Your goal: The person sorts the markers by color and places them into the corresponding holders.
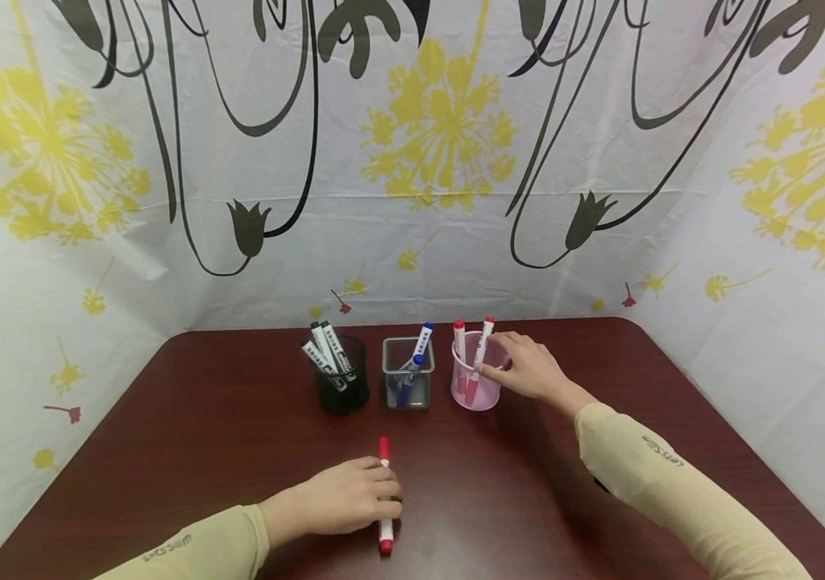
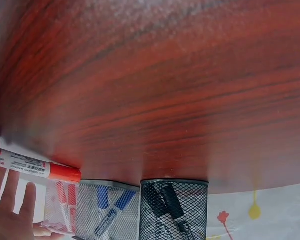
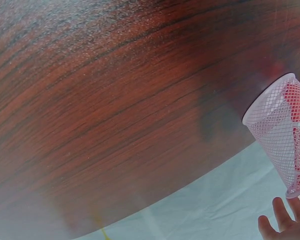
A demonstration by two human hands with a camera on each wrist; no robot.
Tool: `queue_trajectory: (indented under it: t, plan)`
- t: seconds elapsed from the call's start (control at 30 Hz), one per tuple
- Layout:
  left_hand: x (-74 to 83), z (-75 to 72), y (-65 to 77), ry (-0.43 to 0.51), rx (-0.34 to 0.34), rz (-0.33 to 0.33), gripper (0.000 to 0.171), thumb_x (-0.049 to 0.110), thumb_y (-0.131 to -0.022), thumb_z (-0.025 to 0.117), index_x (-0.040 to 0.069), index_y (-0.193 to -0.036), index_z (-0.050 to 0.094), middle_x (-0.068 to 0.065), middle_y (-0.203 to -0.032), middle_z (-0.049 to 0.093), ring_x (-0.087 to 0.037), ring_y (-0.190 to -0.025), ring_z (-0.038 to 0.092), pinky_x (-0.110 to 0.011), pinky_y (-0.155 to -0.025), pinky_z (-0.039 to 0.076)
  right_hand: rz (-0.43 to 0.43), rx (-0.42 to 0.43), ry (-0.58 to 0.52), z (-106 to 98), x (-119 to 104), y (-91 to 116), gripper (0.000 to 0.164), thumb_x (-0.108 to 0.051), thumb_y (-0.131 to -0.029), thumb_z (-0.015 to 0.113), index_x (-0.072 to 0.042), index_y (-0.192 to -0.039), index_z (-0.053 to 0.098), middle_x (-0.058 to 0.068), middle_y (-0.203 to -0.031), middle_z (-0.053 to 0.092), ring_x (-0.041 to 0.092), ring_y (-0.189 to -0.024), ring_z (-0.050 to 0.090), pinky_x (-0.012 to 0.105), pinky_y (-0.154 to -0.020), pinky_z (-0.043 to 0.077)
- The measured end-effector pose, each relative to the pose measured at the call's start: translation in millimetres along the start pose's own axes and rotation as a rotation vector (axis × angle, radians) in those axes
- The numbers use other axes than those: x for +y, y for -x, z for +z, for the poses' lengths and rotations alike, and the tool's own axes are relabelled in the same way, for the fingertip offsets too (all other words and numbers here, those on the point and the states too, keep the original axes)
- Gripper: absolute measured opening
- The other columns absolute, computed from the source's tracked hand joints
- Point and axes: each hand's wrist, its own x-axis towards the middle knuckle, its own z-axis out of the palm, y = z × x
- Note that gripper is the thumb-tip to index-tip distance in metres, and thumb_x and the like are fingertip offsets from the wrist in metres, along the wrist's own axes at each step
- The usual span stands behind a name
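In the head view, my left hand (image 1: 350, 495) holds a red-capped whiteboard marker (image 1: 385, 528) low over the front of the table. The left wrist view shows that marker (image 2: 30, 166) between the thumb and fingers, its red end toward the cups. My right hand (image 1: 528, 369) is at the right side of the pink mesh cup (image 1: 476, 395), thumb and fingers spread about its rim. Two red markers (image 1: 483, 342) stand in this cup. In the right wrist view, the fingertips (image 3: 280, 207) lie beside the rim of the pink cup (image 3: 275, 130); contact there is unclear.
Left of the pink cup stands a grey square mesh holder (image 1: 408, 395) with blue markers (image 1: 421, 342). Farther left, a black mesh cup (image 1: 343, 399) contains several black markers (image 1: 327, 346). Behind the dark red wooden table (image 1: 238, 419) hangs a patterned white curtain (image 1: 354, 161).
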Motion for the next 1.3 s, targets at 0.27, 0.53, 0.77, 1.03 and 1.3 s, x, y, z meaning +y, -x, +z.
queue_trajectory:
  t: [0.27,0.53,0.77,1.03,1.3]
  plan:
    - [-0.5,-8.3,-3.2,-0.029,0.091,0.055,0.012,0.015,-0.080,0.055,0.021,-0.091,0.057,0.007,-0.088,0.054,-0.009,-0.087,0.050,-0.025,-0.082,0.039,-0.005,0.005,-0.008,-1.4,-0.2,-0.8,0.063,-0.051,-0.077,0.058,-0.005,-0.120,0.052,0.014,-0.116,0.051,0.029,-0.101,0.047,0.049,-0.080,0.039]
    - [2.1,-21.3,-9.5,0.044,0.134,0.067,0.016,0.017,-0.088,0.048,0.019,-0.099,0.059,0.006,-0.092,0.057,-0.008,-0.088,0.051,-0.022,-0.083,0.039,0.004,-0.001,-0.008,-0.3,-0.5,-0.3,0.063,-0.051,-0.078,0.058,-0.005,-0.120,0.051,0.015,-0.117,0.050,0.029,-0.101,0.048,0.048,-0.079,0.040]
    - [6.9,-28.5,-14.3,0.091,0.177,0.064,0.018,0.014,-0.087,0.046,0.018,-0.097,0.060,0.007,-0.091,0.056,-0.007,-0.086,0.050,-0.022,-0.081,0.039,0.006,0.001,-0.003,0.5,1.0,-1.0,0.064,-0.053,-0.077,0.057,-0.006,-0.121,0.051,0.014,-0.117,0.050,0.029,-0.101,0.048,0.049,-0.080,0.040]
    - [11.8,-35.6,-20.8,0.195,0.275,0.045,0.017,0.020,-0.088,0.048,0.017,-0.098,0.061,0.009,-0.089,0.055,-0.006,-0.078,0.049,-0.018,-0.071,0.039,0.011,-0.007,-0.003,0.2,0.7,-0.3,0.066,-0.053,-0.078,0.057,-0.005,-0.122,0.050,0.015,-0.118,0.050,0.029,-0.101,0.048,0.049,-0.080,0.040]
    - [14.6,-46.1,-28.8,0.362,0.331,0.001,0.017,0.023,-0.085,0.057,0.016,-0.100,0.060,0.011,-0.089,0.055,-0.001,-0.077,0.048,-0.011,-0.072,0.037,0.011,-0.005,-0.008,-0.6,-1.0,0.4,0.062,-0.050,-0.078,0.059,-0.005,-0.120,0.051,0.015,-0.117,0.050,0.029,-0.100,0.048,0.049,-0.079,0.041]
